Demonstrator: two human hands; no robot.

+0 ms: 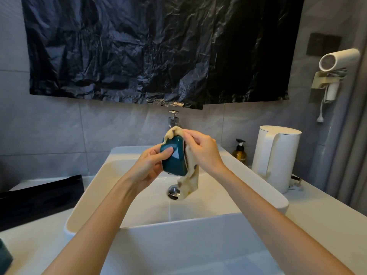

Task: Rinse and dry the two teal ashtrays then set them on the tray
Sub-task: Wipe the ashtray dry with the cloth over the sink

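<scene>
Hands meet above the white rectangular ceramic basin (258,187), in front of the chrome faucet (173,120).

**Grip state**
- Your left hand (151,165) grips the teal glazed ceramic ashtray (175,155), with its digits curled round the ashtray's left edge.
- Your right hand (202,149) pinches the cream spotted cloth (188,183) against the ashtray's right edge, fingers curled.

**Location of the workpiece**
- The ashtray is held on edge in the air, clear of the basin walls and above the chrome drain plug (174,192).
- The cloth folds over the ashtray's top edge. Its tail hangs down toward the drain plug; you cannot tell whether it touches the basin floor.

**Edges and clearance**
- The basin hollow lies open beneath both hands, and its near rim runs under your forearms.
- To the left, the black rectangular tray (39,197) lies on the counter near the basin's left rim.
- To the right, the white cylindrical kettle (276,157) stands just beside the basin's right rim, with the amber pump bottle (239,152) behind it.
- A teal object (5,257) sits at the lower left, cut off by the frame edge.
</scene>
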